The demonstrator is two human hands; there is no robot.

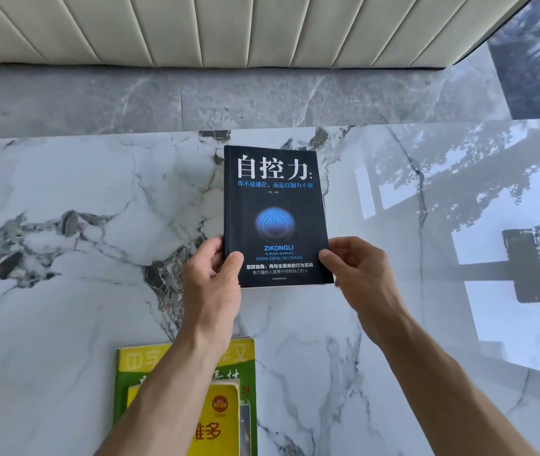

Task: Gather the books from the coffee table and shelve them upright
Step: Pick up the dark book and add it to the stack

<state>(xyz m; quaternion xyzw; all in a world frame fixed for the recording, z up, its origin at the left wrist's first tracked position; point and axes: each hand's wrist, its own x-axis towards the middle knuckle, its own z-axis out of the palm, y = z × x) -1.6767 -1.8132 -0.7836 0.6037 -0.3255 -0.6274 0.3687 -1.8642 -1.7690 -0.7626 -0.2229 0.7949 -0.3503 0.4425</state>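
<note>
Black book (275, 215) over marble counter (64, 199), left grip (211, 284) grasping its lower-left corner, right grip (364, 274) grasping lower-right edge, green book (123, 383) near edge, yellow book (219, 419) atop it
</note>
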